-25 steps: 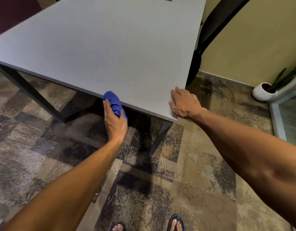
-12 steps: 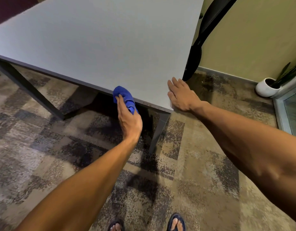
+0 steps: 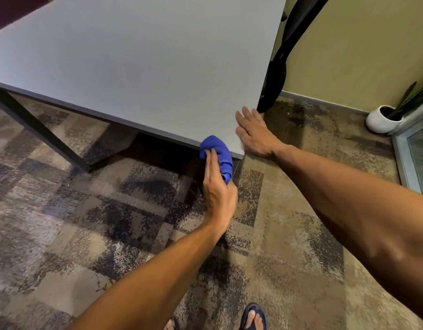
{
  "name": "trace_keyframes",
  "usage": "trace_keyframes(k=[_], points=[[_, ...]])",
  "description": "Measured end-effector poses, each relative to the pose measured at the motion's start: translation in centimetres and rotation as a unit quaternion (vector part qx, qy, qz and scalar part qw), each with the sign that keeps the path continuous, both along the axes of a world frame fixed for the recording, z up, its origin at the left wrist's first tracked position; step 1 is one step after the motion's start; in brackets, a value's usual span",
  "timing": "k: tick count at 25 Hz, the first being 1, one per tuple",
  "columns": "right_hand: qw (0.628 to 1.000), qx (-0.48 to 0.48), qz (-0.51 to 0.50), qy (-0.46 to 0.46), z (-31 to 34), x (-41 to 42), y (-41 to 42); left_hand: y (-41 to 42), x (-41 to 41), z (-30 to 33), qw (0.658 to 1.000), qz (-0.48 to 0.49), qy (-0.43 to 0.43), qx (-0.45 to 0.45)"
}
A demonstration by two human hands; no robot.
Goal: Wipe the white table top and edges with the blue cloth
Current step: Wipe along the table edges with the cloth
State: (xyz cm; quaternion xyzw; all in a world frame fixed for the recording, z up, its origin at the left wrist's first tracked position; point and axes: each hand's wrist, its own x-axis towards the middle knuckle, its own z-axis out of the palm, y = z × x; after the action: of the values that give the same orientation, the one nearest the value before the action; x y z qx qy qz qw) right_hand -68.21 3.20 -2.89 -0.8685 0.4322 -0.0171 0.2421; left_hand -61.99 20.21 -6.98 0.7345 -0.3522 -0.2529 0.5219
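Patterned carpet (image 3: 63, 234) runs under the white desk (image 3: 146, 67), whose near corner points at me. From here, my left hand (image 3: 218, 189) has its grip clenched on the bunched blue cloth (image 3: 216, 151), pressed against the near edge right by that corner. The cloth looks soft, light and easily wadded, best held in the palm with fingers (image 3: 211, 163) behind it. My right hand (image 3: 255, 134) lies flat and released on the side edge at 1 o'clock. Open floor lies toward 9 o'clock; a white pot (image 3: 382, 120) sits well apart at 2 o'clock.
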Motion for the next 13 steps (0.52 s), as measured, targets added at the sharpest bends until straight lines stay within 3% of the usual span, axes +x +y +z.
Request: trace_keyframes(k=[6, 10, 13], points=[[1.0, 0.009, 0.009, -0.007, 0.3, -0.4, 0.0, 1.3, -1.3, -1.0, 0.989, -0.143, -0.016, 0.031], [1.0, 0.0, 0.023, 0.005, 0.4, -0.4, -0.1, 2.1, -0.1, -1.9, 0.938, -0.335, -0.058, 0.074], [1.0, 0.004, 0.025, 0.018, 0.5, -0.4, -0.3, 3.2, 0.3, -2.6, 0.944, -0.3, -0.048, 0.132]])
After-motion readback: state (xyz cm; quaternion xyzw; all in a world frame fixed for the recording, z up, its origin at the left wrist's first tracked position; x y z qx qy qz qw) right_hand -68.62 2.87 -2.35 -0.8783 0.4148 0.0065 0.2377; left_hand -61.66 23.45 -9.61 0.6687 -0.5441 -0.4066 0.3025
